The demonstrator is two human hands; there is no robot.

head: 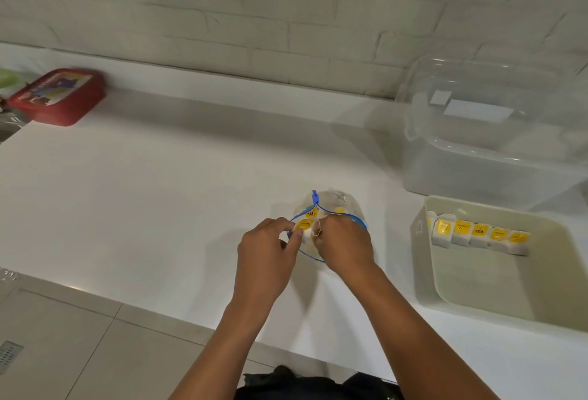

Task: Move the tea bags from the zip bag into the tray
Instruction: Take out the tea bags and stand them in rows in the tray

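Observation:
A clear zip bag (345,205) with a blue zip rim stands open on the white counter, with yellow-labelled tea bags (310,213) inside. My left hand (265,256) pinches the near left rim of the bag beside a tea bag (304,228) at the mouth. My right hand (345,245) reaches into the mouth and pinches a tea bag by its string and white paper. A cream tray (477,301) sits to the right; several tea bags (477,234) stand in a row along its far side.
A large clear plastic box (496,132) stands behind the tray at the right. A red lidded box (57,97) lies at the far left by the brick wall. The counter's front edge runs below my forearms, with tiled floor beyond.

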